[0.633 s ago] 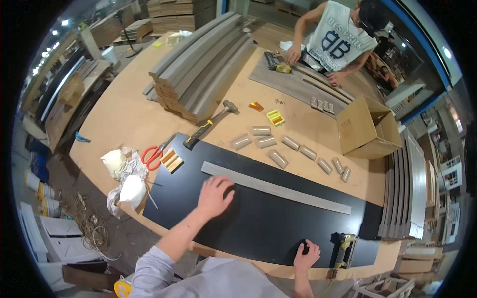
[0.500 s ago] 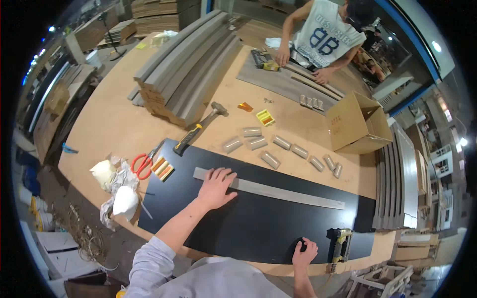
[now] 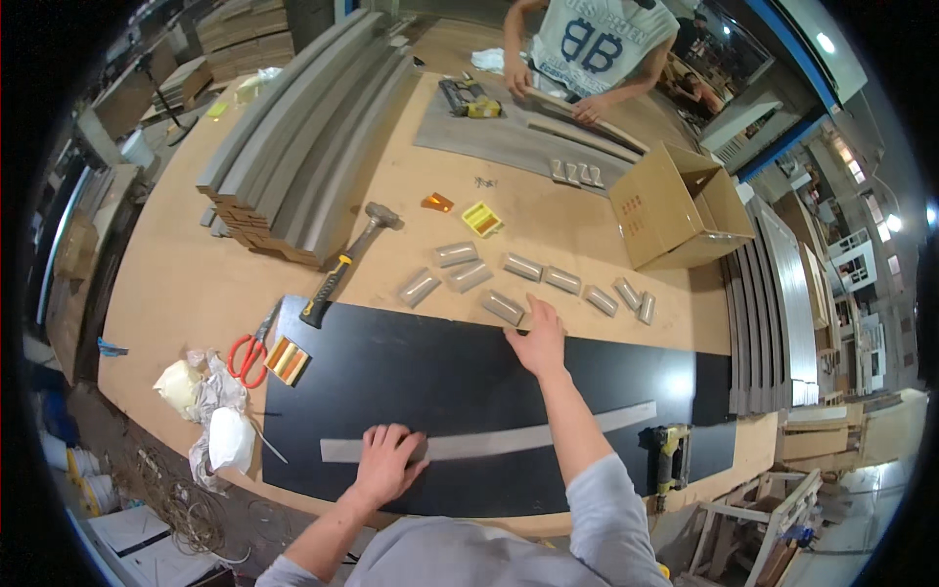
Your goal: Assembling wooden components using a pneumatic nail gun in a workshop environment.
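A long, thin grey strip (image 3: 499,443) lies across the black panel (image 3: 391,342) near its front edge. My left hand (image 3: 384,464) is closed over the strip left of its middle, fingers bent across it. Over the panel's far edge reaches my right hand (image 3: 540,338), its thumb and fingers apart and nothing plainly held. Closest to those fingertips is a small grey-beige half-round piece (image 3: 503,307). Several similar pieces (image 3: 562,280) lie scattered beyond. A nail gun (image 3: 671,458) rests at the panel's right end.
Left of the panel are red-handled scissors (image 3: 248,358), a hammer (image 3: 347,264) and crumpled wrapping (image 3: 217,401). A stack of grey boards (image 3: 293,147) stands behind. An open cardboard box (image 3: 675,215) is at right. Across the table another person (image 3: 597,59) handles strips beside a second nail gun (image 3: 471,100).
My left hand has brought the strip nearer to me, and its angle has turned. My right hand has gone from the panel's front edge, beside the nail gun, to its far edge.
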A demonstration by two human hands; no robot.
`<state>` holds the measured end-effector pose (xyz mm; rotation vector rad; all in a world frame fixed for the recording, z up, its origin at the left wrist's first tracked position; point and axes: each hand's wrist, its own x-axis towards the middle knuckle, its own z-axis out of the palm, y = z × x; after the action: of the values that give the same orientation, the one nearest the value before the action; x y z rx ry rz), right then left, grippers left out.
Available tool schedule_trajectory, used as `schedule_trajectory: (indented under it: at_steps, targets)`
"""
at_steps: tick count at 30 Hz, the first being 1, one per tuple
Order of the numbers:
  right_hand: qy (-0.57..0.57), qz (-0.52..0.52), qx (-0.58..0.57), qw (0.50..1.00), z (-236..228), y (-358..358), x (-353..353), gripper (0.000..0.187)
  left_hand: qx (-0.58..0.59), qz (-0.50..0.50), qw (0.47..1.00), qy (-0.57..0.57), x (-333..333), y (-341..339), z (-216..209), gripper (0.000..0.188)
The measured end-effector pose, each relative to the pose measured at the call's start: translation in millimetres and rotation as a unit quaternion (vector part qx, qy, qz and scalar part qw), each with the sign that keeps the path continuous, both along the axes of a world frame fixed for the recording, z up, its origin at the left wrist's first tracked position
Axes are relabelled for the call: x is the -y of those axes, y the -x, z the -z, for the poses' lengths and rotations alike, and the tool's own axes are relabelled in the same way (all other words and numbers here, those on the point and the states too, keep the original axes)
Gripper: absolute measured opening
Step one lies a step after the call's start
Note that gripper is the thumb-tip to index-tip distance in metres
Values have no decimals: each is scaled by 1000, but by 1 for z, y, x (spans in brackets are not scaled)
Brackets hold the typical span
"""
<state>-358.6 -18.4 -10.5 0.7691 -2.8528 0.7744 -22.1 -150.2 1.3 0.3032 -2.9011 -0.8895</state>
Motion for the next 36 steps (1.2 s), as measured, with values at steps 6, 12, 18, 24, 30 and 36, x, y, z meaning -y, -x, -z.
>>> schedule_trajectory:
  at_steps: [6, 12, 18, 24, 30, 36]
  targets:
    - [-17, -24, 117, 993, 3, 22, -10, 50, 51, -83, 995, 22, -11, -63, -15, 54]
    - [212, -35, 76, 974, -37, -51, -136, 44, 113, -152, 979, 75, -14, -78, -15, 53]
    - [172, 150, 121, 966, -20, -91, -326, 43, 74, -87, 992, 51, -87, 6, -21, 66]
    - [136, 117, 115, 977, 14, -88, -411, 47, 30, 22, 998, 48, -194, 131, -5, 64]
    - [101, 66, 42, 992, 16, -40, -439, 51, 126, 66, 988, -59, -205, 180, -16, 30]
    - [23, -87, 102, 991, -6, -20, -448, 56, 128, 28, 990, 53, -211, 169, -11, 33]
